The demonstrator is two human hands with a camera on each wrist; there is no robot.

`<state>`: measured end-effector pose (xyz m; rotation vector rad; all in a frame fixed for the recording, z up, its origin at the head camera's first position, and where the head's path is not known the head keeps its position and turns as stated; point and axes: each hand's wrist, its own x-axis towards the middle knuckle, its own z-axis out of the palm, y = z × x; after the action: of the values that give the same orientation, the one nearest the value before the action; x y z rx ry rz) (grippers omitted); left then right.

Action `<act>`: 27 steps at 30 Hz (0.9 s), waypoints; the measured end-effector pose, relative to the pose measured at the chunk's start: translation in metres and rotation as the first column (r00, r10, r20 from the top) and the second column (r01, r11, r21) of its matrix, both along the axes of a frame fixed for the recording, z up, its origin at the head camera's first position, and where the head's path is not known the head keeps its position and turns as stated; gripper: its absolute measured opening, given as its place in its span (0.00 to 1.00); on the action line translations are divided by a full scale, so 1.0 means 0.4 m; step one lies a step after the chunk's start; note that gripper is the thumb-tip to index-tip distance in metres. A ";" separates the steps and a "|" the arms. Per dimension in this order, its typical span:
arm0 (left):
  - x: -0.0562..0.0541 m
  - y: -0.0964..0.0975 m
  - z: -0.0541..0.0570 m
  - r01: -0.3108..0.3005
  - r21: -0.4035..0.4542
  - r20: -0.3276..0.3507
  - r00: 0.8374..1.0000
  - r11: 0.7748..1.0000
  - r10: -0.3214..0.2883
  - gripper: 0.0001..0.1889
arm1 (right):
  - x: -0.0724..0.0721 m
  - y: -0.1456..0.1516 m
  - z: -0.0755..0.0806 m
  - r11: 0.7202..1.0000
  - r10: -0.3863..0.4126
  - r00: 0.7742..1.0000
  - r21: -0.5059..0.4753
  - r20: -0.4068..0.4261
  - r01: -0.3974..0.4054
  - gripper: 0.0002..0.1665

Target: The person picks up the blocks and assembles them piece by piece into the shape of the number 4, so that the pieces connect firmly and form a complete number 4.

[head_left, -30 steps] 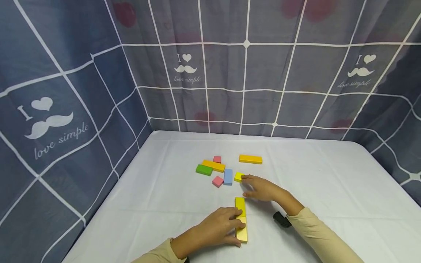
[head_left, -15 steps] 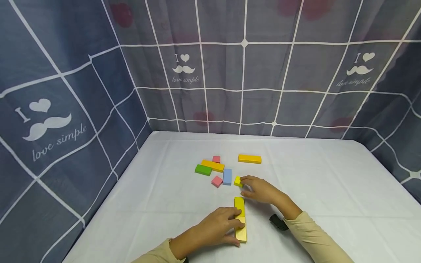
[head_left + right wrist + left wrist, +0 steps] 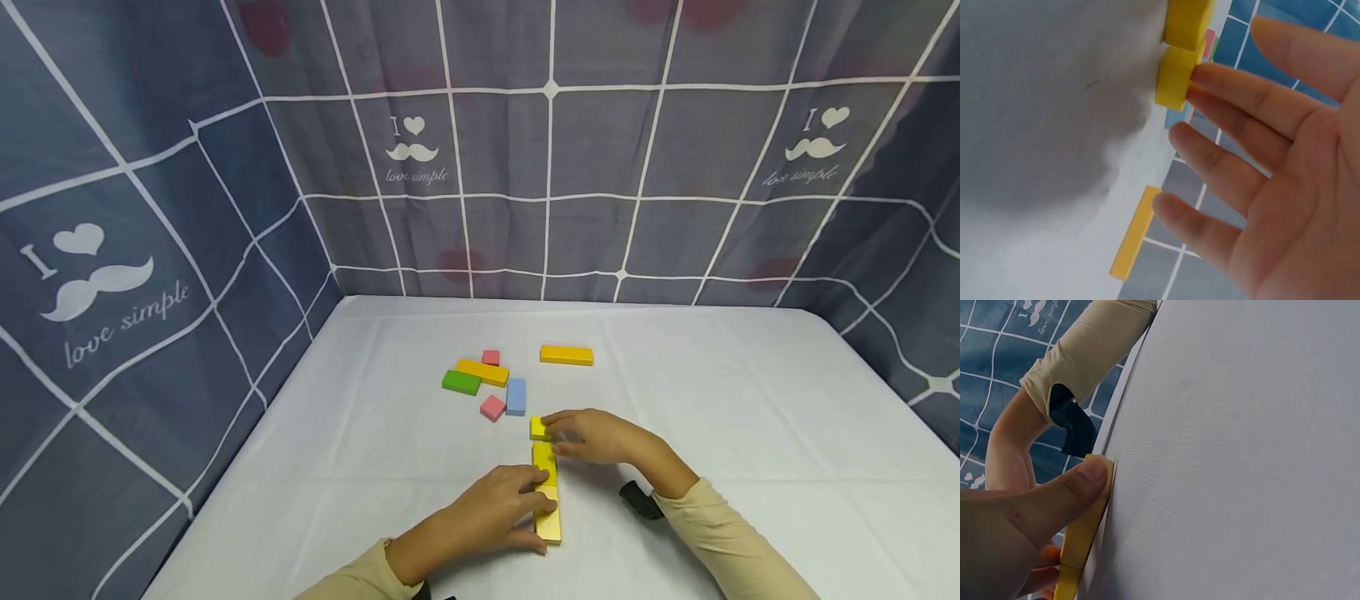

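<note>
Two yellow blocks lie end to end on the white cloth, a pale one nearer and a brighter one beyond. My left hand holds this row, with fingertips over the blocks and the thumb at the near end. In the left wrist view the thumb presses on the end of the yellow block. A short yellow block sits right at the row's far end. Extended fingers of my right hand touch it; in the right wrist view the thumb stands away from the short block.
Beyond lie a blue block, a red block, a green block, an orange-yellow strip and another red block. A separate orange-yellow strip lies farther back. Gridded curtains surround the table.
My right hand has drawn the short yellow block toward the row, away from the blue block, closing most of the gap. My left hand has stayed on the row.
</note>
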<state>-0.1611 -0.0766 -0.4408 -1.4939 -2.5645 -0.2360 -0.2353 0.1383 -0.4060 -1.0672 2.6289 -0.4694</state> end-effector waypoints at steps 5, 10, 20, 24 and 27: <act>-0.003 0.002 0.000 0.000 -0.007 0.012 1.000 1.000 0.000 0.25 | 0.008 0.002 0.009 0.999 0.028 1.000 0.028 0.006 -0.028 0.22; -0.004 0.003 0.003 -0.002 -0.001 -0.008 1.000 1.000 0.002 0.25 | 0.009 0.002 0.019 0.997 0.060 0.998 0.043 -0.035 -0.059 0.21; 0.000 0.002 0.005 -0.015 -0.018 0.017 1.000 1.000 0.015 0.25 | 0.010 0.003 0.012 0.997 0.060 0.998 0.055 -0.034 -0.058 0.21; 0.002 0.002 0.006 -0.023 -0.023 0.028 0.999 0.999 0.024 0.25 | 0.011 0.003 0.012 0.997 0.053 0.998 0.060 -0.028 -0.052 0.22; 0.002 0.003 0.006 -0.026 -0.026 0.035 0.999 0.999 0.027 0.25 | 0.011 0.004 0.014 0.996 0.061 0.997 0.064 -0.040 -0.059 0.21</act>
<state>-0.1604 -0.0756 -0.4385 -1.4757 -2.6228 -0.2287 -0.2307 0.1398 -0.4002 -1.1441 2.6207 -0.3525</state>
